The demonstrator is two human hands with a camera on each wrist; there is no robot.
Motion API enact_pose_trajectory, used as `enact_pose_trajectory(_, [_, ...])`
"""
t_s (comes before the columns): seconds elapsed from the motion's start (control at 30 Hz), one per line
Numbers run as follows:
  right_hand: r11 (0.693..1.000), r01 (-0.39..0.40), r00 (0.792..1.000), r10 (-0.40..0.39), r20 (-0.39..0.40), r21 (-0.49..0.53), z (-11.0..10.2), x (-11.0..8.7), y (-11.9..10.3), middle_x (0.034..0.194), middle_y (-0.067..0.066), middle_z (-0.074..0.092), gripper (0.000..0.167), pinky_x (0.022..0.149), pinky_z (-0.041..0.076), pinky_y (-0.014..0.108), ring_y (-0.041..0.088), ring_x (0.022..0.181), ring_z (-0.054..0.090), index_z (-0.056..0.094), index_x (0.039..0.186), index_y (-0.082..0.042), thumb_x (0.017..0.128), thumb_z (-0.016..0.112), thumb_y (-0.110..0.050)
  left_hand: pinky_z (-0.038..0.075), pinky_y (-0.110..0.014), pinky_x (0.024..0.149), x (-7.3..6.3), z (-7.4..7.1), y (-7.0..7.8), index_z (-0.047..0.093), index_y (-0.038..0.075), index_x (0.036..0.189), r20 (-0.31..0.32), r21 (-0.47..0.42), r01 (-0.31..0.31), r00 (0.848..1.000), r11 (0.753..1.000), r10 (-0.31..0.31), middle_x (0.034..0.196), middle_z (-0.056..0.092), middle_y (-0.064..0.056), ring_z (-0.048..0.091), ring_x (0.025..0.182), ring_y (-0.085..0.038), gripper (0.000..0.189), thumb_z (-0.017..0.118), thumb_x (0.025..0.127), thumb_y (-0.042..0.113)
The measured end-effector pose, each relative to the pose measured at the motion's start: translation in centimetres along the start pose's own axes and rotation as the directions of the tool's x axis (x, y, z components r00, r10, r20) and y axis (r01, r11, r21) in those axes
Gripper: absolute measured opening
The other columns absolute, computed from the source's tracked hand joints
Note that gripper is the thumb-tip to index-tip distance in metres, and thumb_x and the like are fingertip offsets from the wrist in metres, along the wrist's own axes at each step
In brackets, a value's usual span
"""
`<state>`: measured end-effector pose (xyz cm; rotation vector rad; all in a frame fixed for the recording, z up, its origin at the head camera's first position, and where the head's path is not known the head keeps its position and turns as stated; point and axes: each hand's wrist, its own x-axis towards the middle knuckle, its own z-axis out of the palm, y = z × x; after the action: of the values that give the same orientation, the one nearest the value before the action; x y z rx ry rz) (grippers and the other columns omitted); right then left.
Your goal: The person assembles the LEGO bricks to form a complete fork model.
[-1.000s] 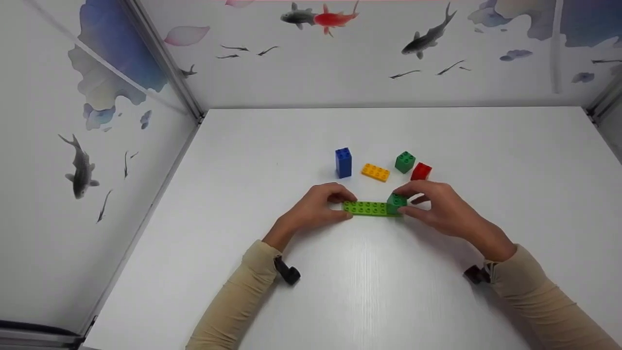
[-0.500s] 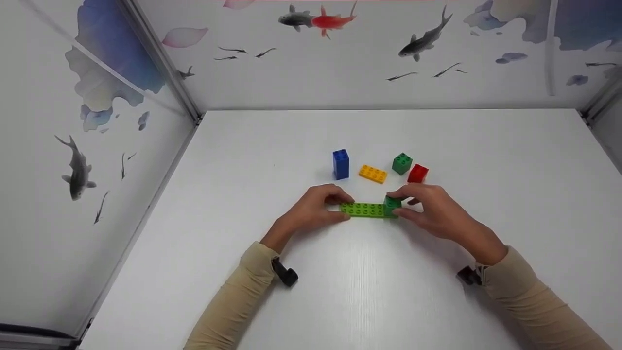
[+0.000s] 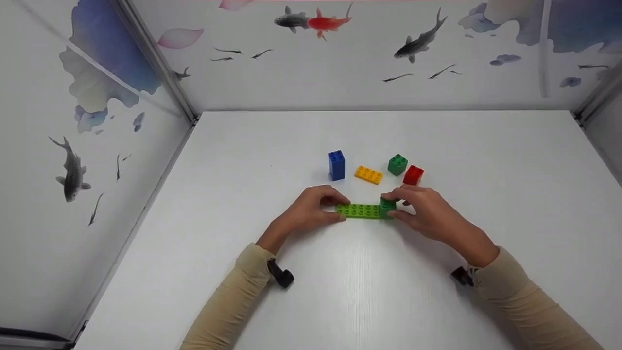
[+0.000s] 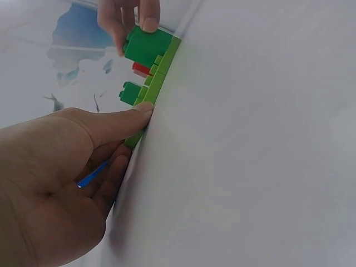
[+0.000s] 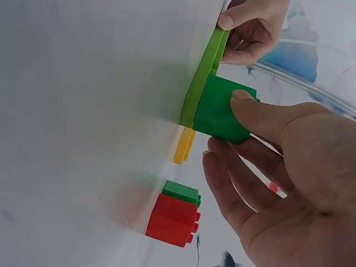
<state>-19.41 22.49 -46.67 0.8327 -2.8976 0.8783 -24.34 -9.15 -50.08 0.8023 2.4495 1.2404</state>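
Note:
A long lime-green building plate [image 3: 360,211] lies flat on the white table with its studs up. At its left end my left hand [image 3: 311,209] pinches it between thumb and fingers. My right hand [image 3: 430,211] holds a dark green block [image 3: 387,208] between thumb and fingers at the plate's right end. In the right wrist view the green block [image 5: 219,108] sits against the stud side of the plate [image 5: 203,83], level with its end. The left wrist view shows my left thumb on the near edge of the plate [image 4: 158,80].
Behind the hands stand a tall blue block [image 3: 336,165], a flat yellow-orange plate [image 3: 369,175], a second green block [image 3: 397,165] and a red block [image 3: 413,175]. White panels with painted fish border the table [image 3: 311,301] at the back and sides.
The whole scene shifts slightly left and down in the head view. Both hands keep their hold on the plate and green block, which stay together at the plate's right end.

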Motion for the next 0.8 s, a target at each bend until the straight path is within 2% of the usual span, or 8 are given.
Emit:
enact_pose_trajectory(0.53, [0.999,-0.017,1.000,0.018,-0.005,0.028,0.20,0.24,-0.11,0.122,0.004,0.080,0.047,0.095,0.066,0.045,0.024,0.109,0.076,0.074,0.136,-0.011,0.091,0.087,-0.008,0.057,-0.029,0.105,-0.04,-0.22,-0.15,0.079,0.022,0.125,0.006,0.003,-0.002,1.000,1.000,0.002,0.121,0.074,0.008,0.066,0.109,-0.011,0.032,0.086,0.094,0.017])
enact_pose_trajectory(0.8, [0.998,-0.050,0.998,0.049,0.033,0.041,-0.01,0.21,0.20,0.125,0.005,0.080,0.048,0.097,0.065,0.048,0.027,0.109,0.078,0.073,0.138,-0.011,0.092,0.087,-0.010,0.057,-0.032,0.104,0.11,-0.08,-0.09,0.079,0.023,0.124,0.008,0.008,-0.005,1.000,1.000,0.005,0.120,0.074,0.007,0.066,0.108,-0.012,0.031,0.086,0.094,0.017])
